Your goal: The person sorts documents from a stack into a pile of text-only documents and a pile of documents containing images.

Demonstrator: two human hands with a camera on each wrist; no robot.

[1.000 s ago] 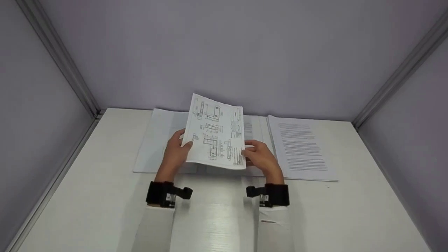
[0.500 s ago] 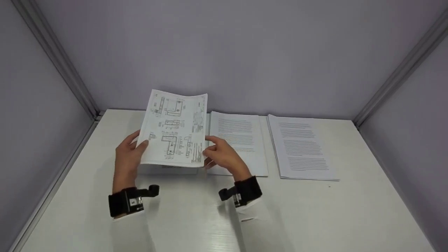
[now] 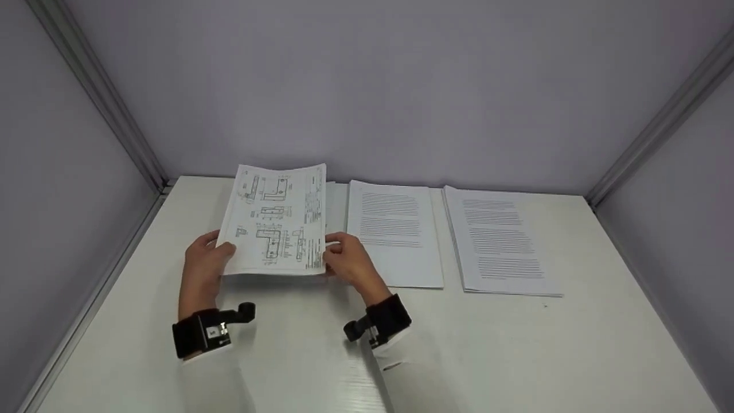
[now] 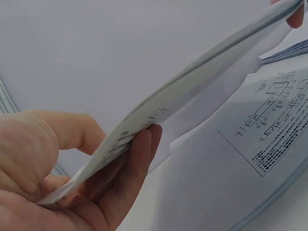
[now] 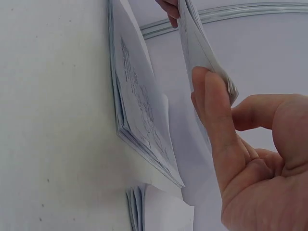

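Note:
A thin sheaf of papers [image 3: 272, 223], its top page printed with technical drawings, is held tilted above the left part of the table. My left hand [image 3: 203, 267] pinches its left edge, thumb on top and fingers underneath. On the right edge, near the lower corner, my right hand [image 3: 351, 264] has the same kind of pinch. Below the sheaf lies a paper stack [image 4: 202, 166], also with a drawing on its top page; in the left wrist view a gap shows between the two. The head view leaves most of that lower stack hidden.
Right of the sheaf, a stack of text pages [image 3: 395, 267] lies flat on the white table [image 3: 493, 355]. Another text stack [image 3: 504, 238] is farther right, slightly askew. Grey panels [image 3: 367, 86] enclose the back and sides.
Both hands have carried the sheaf from above the middle of the table to the left, then lowered it slightly over the left stack. The middle stack has come into fuller view.

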